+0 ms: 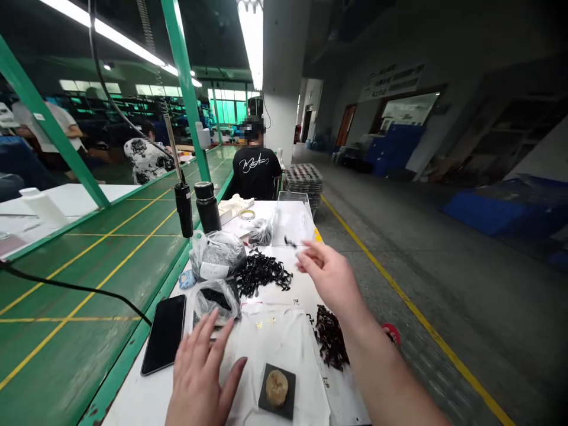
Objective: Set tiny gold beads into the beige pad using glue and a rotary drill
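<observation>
My left hand (pixel 199 367), fingers spread, hovers over the left edge of a white cloth (pixel 284 337), just in front of an open plastic bag (pixel 222 299) of small black parts. It holds nothing. My right hand (pixel 326 272) reaches to the near side of a clear plastic box (pixel 290 219), thumb and fingers slightly apart. A blurred small black part (pixel 290 242) shows just beyond its fingertips, seemingly in the air. On the cloth lies a dark square pad (pixel 270 404) bearing a round yellowish lump (pixel 276 387). A pile of black parts (pixel 261 272) lies beyond the cloth.
Dark reddish-brown parts (pixel 331 340) lie beneath my right forearm. A phone (pixel 164 334), a tied plastic bag (pixel 217 254), a black bottle (pixel 207 207) and a hanging electric screwdriver (pixel 183 207) line the left, beside a green conveyor (pixel 110 260). A person in black (pixel 255 171) sits ahead.
</observation>
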{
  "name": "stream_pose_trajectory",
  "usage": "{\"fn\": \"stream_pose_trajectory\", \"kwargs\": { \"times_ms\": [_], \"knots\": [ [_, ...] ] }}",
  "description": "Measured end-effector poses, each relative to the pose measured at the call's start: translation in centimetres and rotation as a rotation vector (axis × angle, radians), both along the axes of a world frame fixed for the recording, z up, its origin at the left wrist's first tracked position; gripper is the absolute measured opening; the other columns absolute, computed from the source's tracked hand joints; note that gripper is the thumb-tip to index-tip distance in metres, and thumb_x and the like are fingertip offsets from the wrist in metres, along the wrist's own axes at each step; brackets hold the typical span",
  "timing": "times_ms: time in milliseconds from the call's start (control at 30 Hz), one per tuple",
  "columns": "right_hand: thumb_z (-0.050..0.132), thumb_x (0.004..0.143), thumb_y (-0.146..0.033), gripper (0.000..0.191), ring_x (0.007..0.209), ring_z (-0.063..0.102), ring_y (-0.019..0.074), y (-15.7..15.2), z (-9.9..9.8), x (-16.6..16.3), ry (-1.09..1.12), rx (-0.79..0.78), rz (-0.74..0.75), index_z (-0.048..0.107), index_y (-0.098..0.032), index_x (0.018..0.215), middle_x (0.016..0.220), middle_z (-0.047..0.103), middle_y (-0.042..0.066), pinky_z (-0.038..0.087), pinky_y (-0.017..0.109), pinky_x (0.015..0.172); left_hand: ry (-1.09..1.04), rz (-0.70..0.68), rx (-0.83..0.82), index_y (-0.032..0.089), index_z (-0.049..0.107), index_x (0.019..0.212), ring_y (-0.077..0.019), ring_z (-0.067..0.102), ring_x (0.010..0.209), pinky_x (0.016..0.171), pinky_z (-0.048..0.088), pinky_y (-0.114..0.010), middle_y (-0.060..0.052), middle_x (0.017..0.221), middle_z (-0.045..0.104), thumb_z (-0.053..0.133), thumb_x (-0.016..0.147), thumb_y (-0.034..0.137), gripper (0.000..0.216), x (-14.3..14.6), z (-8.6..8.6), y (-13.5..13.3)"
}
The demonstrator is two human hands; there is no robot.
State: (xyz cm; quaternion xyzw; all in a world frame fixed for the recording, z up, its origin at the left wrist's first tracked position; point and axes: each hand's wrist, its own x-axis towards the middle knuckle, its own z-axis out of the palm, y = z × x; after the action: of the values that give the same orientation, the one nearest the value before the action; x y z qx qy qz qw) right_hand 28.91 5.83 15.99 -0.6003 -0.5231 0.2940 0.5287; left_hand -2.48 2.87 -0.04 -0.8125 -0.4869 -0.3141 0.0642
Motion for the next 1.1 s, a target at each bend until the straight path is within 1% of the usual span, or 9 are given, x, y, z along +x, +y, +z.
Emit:
{"fn": "stream_pose_trajectory", "kwargs": {
  "times_ms": [67, 133, 300, 433, 533, 700, 900, 1000, 1100],
  "knots": [
    [0.078, 0.097, -0.060, 0.069, 0.099, 0.080, 0.0217, 1.2, 0.4, -0.2, 0.071, 0.085, -0.079, 0.068, -0.022, 0.154, 0.130, 0.080, 0.011, 0.067, 0.040, 0.093, 0.028, 0.124, -0.028, 0.041, 0.046, 0.176, -0.0445, 0.037, 0.172, 0.137, 0.030, -0.080, -0.008, 0.187, 0.036, 0.057, 0.107, 0.050, 0.070, -0.4, 0.1, 1.2],
    [0.079, 0.097, -0.062, 0.077, 0.096, 0.078, 0.0196, 1.0, 0.0, -0.8, 0.069, 0.070, 0.018, 0.060, -0.026, 0.162, 0.133, 0.078, 0.010, 0.067, 0.038, 0.089, 0.049, 0.206, -0.087, 0.037, 0.048, 0.175, -0.0439, 0.025, 0.177, 0.138, 0.023, -0.082, -0.008, 0.189, 0.032, 0.053, 0.108, 0.055, 0.070, -1.0, 0.1, 2.3],
    [0.077, 0.099, -0.061, 0.058, 0.094, 0.075, 0.0181, -2.9, -2.9, -1.2, 0.054, -0.049, 0.187, 0.072, -0.028, 0.146, 0.128, 0.078, 0.008, 0.064, 0.033, 0.082, 0.074, 0.248, -0.293, 0.032, 0.046, 0.177, -0.0426, 0.020, 0.179, 0.135, 0.032, -0.081, -0.009, 0.191, 0.025, 0.047, 0.109, 0.060, 0.073, -2.4, -0.5, 4.3],
    [0.073, 0.101, -0.061, 0.052, 0.096, 0.076, 0.0219, -5.8, -5.7, 1.0, -0.034, -0.089, 0.057, 0.076, -0.026, 0.139, 0.124, 0.080, 0.009, 0.064, 0.037, 0.085, 0.091, 0.212, -0.342, 0.029, 0.041, 0.179, -0.0427, 0.021, 0.178, 0.136, 0.032, -0.079, -0.011, 0.191, 0.022, 0.045, 0.111, 0.061, 0.075, -2.9, -0.2, 4.4],
    [0.069, 0.105, -0.044, 0.033, 0.104, 0.077, 0.0254, -7.2, -7.6, 2.7, -0.321, -0.169, -0.021, 0.081, -0.025, 0.129, 0.119, 0.082, 0.009, 0.061, 0.041, 0.097, 0.104, 0.185, -0.319, 0.026, 0.042, 0.178, -0.0420, 0.022, 0.178, 0.139, 0.028, -0.076, -0.014, 0.191, 0.022, 0.047, 0.112, 0.060, 0.074, -2.7, 0.9, 4.1],
    [0.067, 0.105, -0.023, 0.020, 0.122, 0.073, 0.0292, -8.3, -10.0, 3.3, -0.809, -0.385, 0.096, 0.085, -0.024, 0.114, 0.122, 0.080, 0.010, 0.053, 0.041, 0.108, 0.111, 0.130, -0.283, 0.026, 0.051, 0.171, -0.0411, 0.029, 0.176, 0.141, 0.028, -0.071, -0.014, 0.188, 0.031, 0.049, 0.113, 0.058, 0.066, -1.3, 2.0, 4.0],
    [0.065, 0.105, -0.024, 0.019, 0.118, 0.069, 0.0322, -7.5, -11.6, 1.8, -0.955, -0.452, 0.035, 0.084, -0.020, 0.105, 0.117, 0.077, 0.012, 0.049, 0.043, 0.097, 0.188, 0.134, -0.142, 0.021, 0.081, 0.133, -0.0401, 0.046, 0.164, 0.138, 0.035, -0.063, -0.016, 0.164, 0.062, 0.046, 0.115, 0.048, 0.048, 0.1, 4.0, 5.8],
    [0.060, 0.105, -0.021, 0.022, 0.114, 0.069, 0.0321, -7.0, -12.2, 1.3, -0.992, -0.439, 0.040, 0.082, -0.019, 0.099, 0.113, 0.077, 0.013, 0.047, 0.043, 0.093, 0.319, 0.256, -0.257, 0.022, 0.088, 0.109, -0.0420, 0.061, 0.138, 0.118, 0.048, -0.063, -0.016, 0.135, 0.075, 0.051, 0.113, 0.040, 0.041, 1.2, 5.6, 7.4],
    [0.056, 0.107, -0.021, 0.026, 0.109, 0.069, 0.0309, -6.8, -12.7, 1.4, -1.016, -0.402, 0.031, 0.080, -0.019, 0.097, 0.109, 0.076, 0.012, 0.046, 0.043, 0.091, 0.386, 0.235, -0.328, 0.025, 0.088, 0.098, -0.0389, 0.066, 0.123, 0.103, 0.053, -0.055, -0.012, 0.115, 0.078, 0.068, 0.105, 0.042, 0.027, 2.1, 6.1, 8.9]
  ]
}}
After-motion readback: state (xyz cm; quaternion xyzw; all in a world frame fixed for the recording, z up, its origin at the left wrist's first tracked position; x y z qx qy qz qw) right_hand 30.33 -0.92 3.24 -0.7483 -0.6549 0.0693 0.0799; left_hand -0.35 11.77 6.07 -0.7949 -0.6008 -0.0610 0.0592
